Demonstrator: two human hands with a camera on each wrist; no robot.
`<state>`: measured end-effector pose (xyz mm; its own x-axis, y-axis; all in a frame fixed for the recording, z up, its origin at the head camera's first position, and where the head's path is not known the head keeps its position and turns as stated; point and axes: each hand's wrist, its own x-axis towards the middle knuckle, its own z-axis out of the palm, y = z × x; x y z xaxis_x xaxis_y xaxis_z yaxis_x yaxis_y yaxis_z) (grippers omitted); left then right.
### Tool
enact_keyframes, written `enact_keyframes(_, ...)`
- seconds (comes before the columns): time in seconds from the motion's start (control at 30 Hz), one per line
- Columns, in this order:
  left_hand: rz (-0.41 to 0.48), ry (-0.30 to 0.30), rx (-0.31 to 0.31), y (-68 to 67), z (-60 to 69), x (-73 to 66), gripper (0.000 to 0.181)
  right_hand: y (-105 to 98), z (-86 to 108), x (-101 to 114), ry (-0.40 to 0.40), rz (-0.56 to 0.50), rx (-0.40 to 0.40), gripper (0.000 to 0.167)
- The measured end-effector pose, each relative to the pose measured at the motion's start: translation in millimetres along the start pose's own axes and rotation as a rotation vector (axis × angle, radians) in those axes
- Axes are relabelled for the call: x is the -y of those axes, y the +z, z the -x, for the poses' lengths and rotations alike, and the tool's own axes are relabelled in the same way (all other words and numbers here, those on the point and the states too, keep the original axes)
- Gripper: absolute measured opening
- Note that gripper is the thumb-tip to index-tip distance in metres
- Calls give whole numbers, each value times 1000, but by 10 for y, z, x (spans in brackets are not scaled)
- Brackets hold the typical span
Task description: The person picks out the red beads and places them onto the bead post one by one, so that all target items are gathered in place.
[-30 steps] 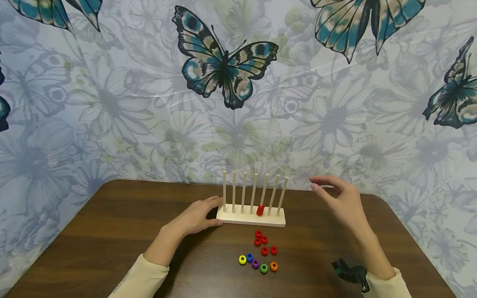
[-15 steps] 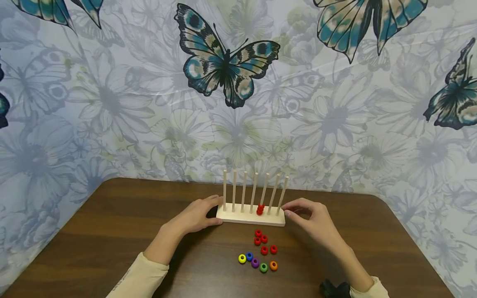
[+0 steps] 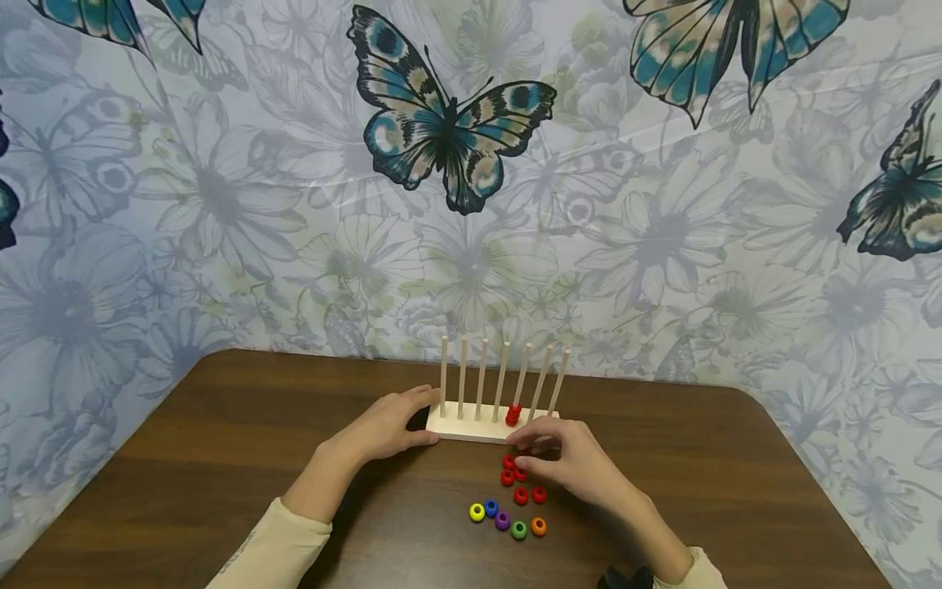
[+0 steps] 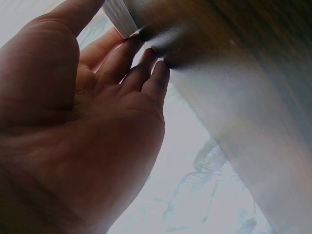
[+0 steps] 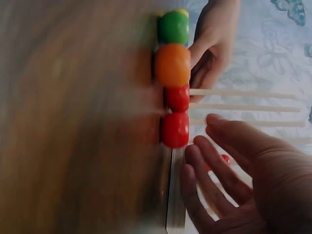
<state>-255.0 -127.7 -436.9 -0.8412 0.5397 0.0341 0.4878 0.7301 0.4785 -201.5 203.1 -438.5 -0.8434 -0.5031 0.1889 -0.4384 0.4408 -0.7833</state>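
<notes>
A pale wooden peg stand (image 3: 459, 425) with a row of upright pegs stands on the table. Red beads (image 3: 513, 415) are stacked on one of its right-hand pegs. My left hand (image 3: 386, 425) holds the stand's left end, thumb at the front and fingers behind; the left wrist view shows fingertips at the stand's corner (image 4: 119, 18). My right hand (image 3: 577, 458) hovers over the loose red beads (image 3: 521, 496), thumb and fingers apart, nothing seen between them. It partly hides the stand's front right part. In the right wrist view its fingers (image 5: 209, 190) are spread and loosely bent.
Nearer me lie a yellow bead (image 3: 477, 512), a blue bead (image 3: 491, 508), a purple bead (image 3: 503, 521), a green bead (image 3: 518, 530) and an orange bead (image 3: 539, 526). Behind the brown table (image 3: 243, 442) hangs a butterfly-patterned cloth (image 3: 294, 204).
My right hand has come from the right, past the stand's right end, to the loose red beads. My left hand and the stand have stayed put.
</notes>
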Motion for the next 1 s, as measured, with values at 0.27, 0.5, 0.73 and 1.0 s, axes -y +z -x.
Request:
enact_keyframes(0.27, 4, 8, 5, 8, -5, -14, 69, 47, 11, -63, -25, 43, 57, 28)
enact_keyframes(0.5, 4, 1, 5, 13, 4, 4, 69, 74, 7, -59, -75, 121, 65, 30)
enact_keyframes(0.73, 10, -2, 12, 9, 0, -9, 69, 74, 17, -33, -56, 171, 61, 30)
enact_keyframes(1.0, 12, -8, 12, 12, -9, 0, 69, 72, 9, -31, -68, 122, 26, 22)
